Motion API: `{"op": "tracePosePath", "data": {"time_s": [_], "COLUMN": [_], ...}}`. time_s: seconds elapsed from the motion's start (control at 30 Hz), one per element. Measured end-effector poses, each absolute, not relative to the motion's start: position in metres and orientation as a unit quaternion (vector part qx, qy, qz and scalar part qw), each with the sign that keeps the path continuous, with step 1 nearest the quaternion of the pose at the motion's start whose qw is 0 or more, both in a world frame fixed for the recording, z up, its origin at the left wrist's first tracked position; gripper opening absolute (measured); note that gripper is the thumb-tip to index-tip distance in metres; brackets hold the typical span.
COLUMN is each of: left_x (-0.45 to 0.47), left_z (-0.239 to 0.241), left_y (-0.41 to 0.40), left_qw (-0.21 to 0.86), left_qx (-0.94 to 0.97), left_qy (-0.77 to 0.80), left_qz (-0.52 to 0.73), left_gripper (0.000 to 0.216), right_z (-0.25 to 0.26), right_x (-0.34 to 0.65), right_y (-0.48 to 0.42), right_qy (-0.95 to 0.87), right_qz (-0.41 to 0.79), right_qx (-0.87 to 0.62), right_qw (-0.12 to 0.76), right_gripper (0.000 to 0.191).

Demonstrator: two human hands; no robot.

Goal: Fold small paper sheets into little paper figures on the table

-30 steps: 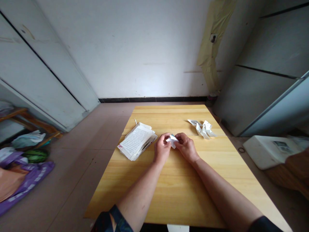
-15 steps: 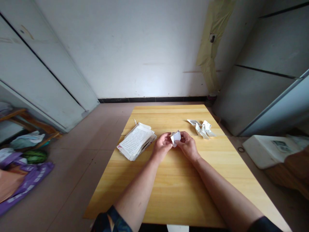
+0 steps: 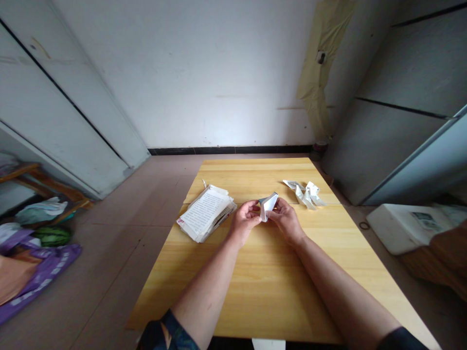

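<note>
A small folded piece of white paper (image 3: 268, 207) is held between my two hands above the middle of the wooden table (image 3: 262, 282). My left hand (image 3: 247, 217) pinches its left edge, the thumb in front and the fingers curled behind. On the other side, my right hand (image 3: 286, 218) grips the paper with its thumb pressed on the near face. Left of my left hand lies a stack of printed paper sheets (image 3: 206, 210). Beyond my right hand, several crumpled or folded paper pieces (image 3: 306, 193) rest on the table.
A white wall (image 3: 219, 87) stands behind the table, with a grey cabinet (image 3: 394, 126) at the right. On the right floor sits a white box (image 3: 404, 228). A purple bag (image 3: 58, 262) and a watermelon (image 3: 53, 236) lie on the left floor.
The folded paper has turned and opened out between my fingers, its top edge now reaching higher and to the right. My hands have barely moved; the stack and crumpled pieces are unchanged.
</note>
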State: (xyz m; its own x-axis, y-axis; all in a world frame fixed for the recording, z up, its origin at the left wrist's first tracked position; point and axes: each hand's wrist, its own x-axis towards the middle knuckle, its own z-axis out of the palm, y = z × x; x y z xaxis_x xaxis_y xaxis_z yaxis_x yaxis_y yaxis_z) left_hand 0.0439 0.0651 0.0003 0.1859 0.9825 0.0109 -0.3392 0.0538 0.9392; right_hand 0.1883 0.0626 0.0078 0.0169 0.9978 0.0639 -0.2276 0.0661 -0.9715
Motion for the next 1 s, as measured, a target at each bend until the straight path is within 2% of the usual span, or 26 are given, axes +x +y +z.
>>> {"op": "tracePosePath", "data": {"time_s": [0.23,0.43,0.63,0.77,0.87,1.0], "left_x": [0.044,0.043,0.043,0.047,0.049,0.049], "left_z": [-0.005,0.004,0.008,0.006,0.008,0.014], "left_y": [0.069,0.065,0.060,0.058,0.057,0.056], "left_qw": [0.651,0.624,0.543,0.502,0.513,0.595], "left_qx": [0.418,0.420,0.484,0.516,0.497,0.437], "left_qy": [0.335,0.369,0.465,0.512,0.527,0.494], "left_qz": [0.537,0.546,0.504,0.468,0.460,0.460], "left_gripper": [0.055,0.049,0.016,0.009,0.007,0.010], "right_z": [0.011,0.011,0.010,0.008,0.007,0.007], "right_x": [0.190,0.191,0.190,0.189,0.187,0.186], "right_y": [0.060,0.059,0.061,0.063,0.063,0.063], "right_qy": [-0.386,-0.376,-0.415,-0.452,-0.471,-0.476], "right_qz": [0.638,0.663,0.600,0.531,0.503,0.493], "right_qx": [-0.358,-0.346,-0.386,-0.435,-0.457,-0.462], "right_qw": [0.562,0.547,0.566,0.569,0.563,0.562], "right_gripper": [0.034,0.035,0.028,0.028,0.032,0.034]}}
